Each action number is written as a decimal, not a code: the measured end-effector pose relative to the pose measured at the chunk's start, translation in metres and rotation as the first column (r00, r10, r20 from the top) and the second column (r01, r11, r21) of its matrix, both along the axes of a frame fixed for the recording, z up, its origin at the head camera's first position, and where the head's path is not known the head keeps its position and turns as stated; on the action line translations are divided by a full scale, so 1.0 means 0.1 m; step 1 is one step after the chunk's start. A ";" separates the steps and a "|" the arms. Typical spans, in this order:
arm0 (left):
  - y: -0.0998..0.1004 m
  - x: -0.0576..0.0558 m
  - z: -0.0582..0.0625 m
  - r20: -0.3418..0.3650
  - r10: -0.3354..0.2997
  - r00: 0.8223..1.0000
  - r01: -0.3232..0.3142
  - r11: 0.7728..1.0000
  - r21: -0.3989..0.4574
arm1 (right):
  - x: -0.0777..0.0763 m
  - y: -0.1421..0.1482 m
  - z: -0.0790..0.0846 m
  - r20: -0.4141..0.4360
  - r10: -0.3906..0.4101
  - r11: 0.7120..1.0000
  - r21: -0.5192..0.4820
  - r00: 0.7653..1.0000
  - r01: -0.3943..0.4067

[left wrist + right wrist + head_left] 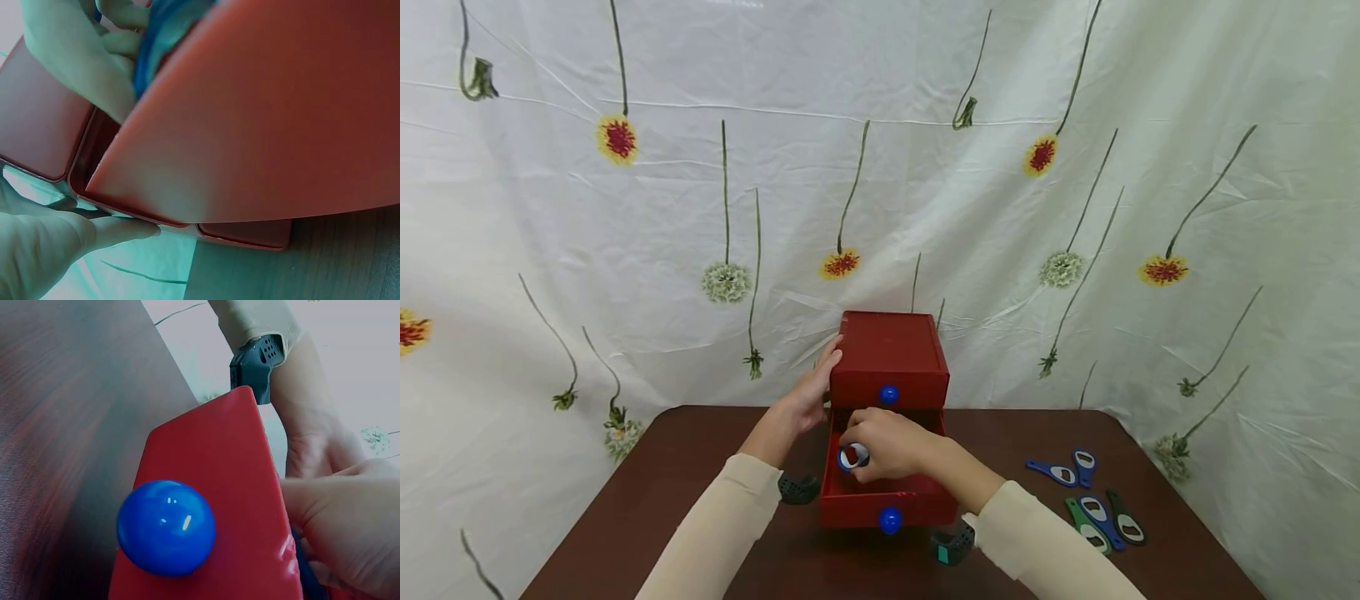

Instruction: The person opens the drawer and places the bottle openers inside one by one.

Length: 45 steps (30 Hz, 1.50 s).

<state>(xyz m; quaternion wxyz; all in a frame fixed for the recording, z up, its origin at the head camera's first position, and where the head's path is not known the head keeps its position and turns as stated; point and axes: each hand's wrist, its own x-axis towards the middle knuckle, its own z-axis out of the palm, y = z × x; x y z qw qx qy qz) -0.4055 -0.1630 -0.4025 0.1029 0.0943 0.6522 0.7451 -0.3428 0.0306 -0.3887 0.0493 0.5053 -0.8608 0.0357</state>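
Observation:
A red two-drawer cabinet [891, 342] stands on the table, its lower drawer [850, 510] pulled out and the upper one closed. My right hand [891, 443] reaches into the lower drawer and pinches a blue bottle opener [842, 460] by its ring end; its other end is hidden. Against the cabinet's left side rests my left hand [808, 398], fingers extended along the wall. Its thumb and palm [44, 250] show in the left wrist view. A round blue knob [165, 528] fills the drawer front in the right wrist view.
To the right on the brown table [1000, 533] lie several bottle openers: blue ones [1084, 468], a green one [1084, 525] and a black one [1126, 523]. A flower-printed white cloth [880, 183] hangs behind the table. Each wrist wears a dark camera band [951, 546].

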 end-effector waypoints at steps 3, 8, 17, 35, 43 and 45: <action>0.01 -0.01 0.01 0.007 0.000 1.000 0.000 1.000 0.001 | -0.04 -0.02 -0.03 -0.011 -0.028 0.999 0.018 1.000 0.028; 0.00 -0.02 -0.01 0.008 -0.008 1.000 0.008 1.000 0.006 | -0.11 -0.06 -0.11 -0.118 -0.082 0.996 0.024 0.990 0.085; -0.02 -0.02 0.02 -0.002 -0.011 1.000 0.011 1.000 0.000 | -0.07 0.02 -0.15 -0.066 -0.122 0.990 -0.077 0.990 0.117; -0.05 0.00 0.01 0.009 0.004 1.000 -0.003 1.000 -0.008 | 0.08 0.60 0.06 0.084 -0.104 0.960 -0.250 0.991 0.122; -0.02 -0.01 0.01 0.015 -0.017 1.000 0.017 1.000 -0.003 | 0.10 0.94 0.09 0.119 -0.164 0.935 -0.297 0.979 0.193; -0.01 -0.01 0.01 0.020 -0.016 1.000 0.016 1.000 0.001 | 0.10 1.02 0.09 0.119 -0.178 0.931 -0.300 0.977 0.207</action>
